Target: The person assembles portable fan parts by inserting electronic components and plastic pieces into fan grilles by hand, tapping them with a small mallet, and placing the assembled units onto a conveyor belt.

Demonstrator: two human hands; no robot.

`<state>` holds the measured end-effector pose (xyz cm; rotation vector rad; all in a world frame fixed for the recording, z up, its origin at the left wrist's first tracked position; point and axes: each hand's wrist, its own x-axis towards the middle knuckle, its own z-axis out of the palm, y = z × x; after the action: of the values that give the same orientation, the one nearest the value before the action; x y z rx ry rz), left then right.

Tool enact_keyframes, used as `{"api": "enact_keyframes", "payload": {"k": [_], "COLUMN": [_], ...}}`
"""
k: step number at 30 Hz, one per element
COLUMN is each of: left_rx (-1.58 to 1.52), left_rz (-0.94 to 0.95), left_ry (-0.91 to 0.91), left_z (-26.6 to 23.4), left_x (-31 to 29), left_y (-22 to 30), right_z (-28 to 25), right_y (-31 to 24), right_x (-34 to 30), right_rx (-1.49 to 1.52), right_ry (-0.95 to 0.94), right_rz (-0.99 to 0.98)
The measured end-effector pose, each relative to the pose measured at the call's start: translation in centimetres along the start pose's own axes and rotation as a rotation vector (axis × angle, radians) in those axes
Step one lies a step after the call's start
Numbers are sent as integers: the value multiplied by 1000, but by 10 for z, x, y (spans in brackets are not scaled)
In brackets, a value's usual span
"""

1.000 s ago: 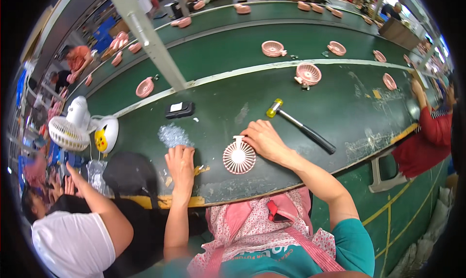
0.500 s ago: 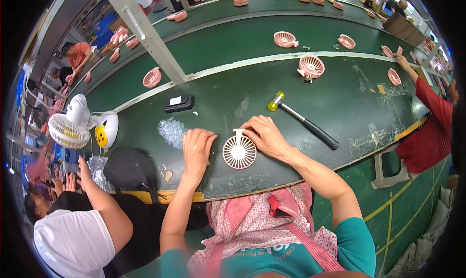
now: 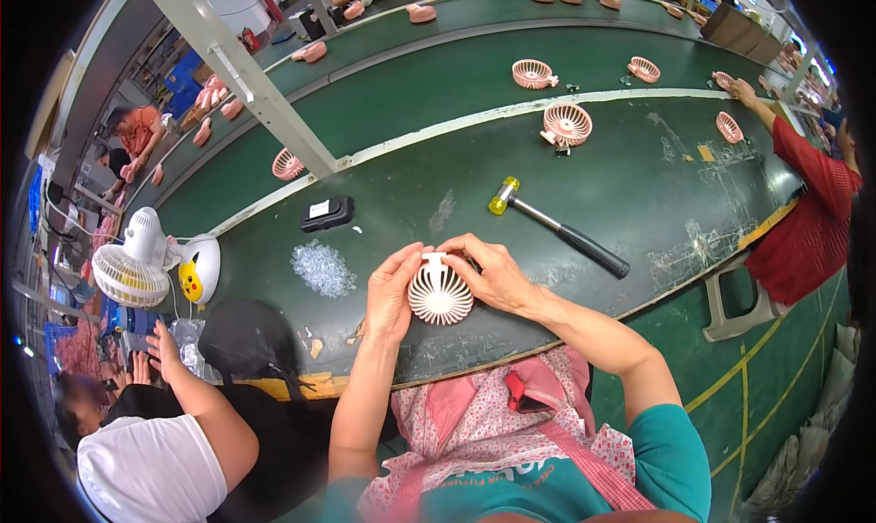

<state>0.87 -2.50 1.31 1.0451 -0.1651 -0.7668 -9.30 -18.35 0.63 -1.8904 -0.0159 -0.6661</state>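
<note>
A pale round fan housing (image 3: 441, 299) with radiating ribs and a short neck is held just in front of me at the bench. My left hand (image 3: 392, 290) is closed on the left of the neck, fingertips at its top. From the other side, my right hand (image 3: 493, 275) pinches the same neck between thumb and fingers. Part of the neck is hidden by the fingers. Left of my hands lies a heap of small clear plastic pieces (image 3: 323, 268). A hammer with a yellow-tipped head and black handle (image 3: 593, 252) rests to the right.
Behind the heap is a black case (image 3: 327, 214) with a white label. Pink fan housings sit on the bench (image 3: 568, 124) and on the green conveyor (image 3: 534, 74). A white desk fan (image 3: 132, 272) and black bag (image 3: 246, 336) stand left. Co-workers sit on both sides.
My left hand has moved right and taken hold of the neck. The fan housing has been turned and now shows its domed ribs. My right hand still grips it.
</note>
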Motion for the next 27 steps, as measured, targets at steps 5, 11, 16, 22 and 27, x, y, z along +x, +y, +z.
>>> {"api": "enact_keyframes", "payload": {"k": [5, 11, 16, 22, 27], "left_rx": [131, 901, 621, 141, -70], "left_rz": [88, 670, 516, 243, 138], "left_ry": [21, 54, 155, 59, 15], "left_z": [2, 10, 11, 4, -5], "left_x": [-3, -19, -24, -14, -6], "left_y": [-4, 0, -11, -9, -11], "right_z": [0, 2, 0, -3, -3], "right_y": [0, -4, -4, -5, -6], "right_x": [0, -2, -2, -1, -3], "right_rx": [-79, -179, -190, -152, -124], "right_ry": [26, 79, 74, 48, 24], "right_rz": [6, -102, -133, -116, -93]}}
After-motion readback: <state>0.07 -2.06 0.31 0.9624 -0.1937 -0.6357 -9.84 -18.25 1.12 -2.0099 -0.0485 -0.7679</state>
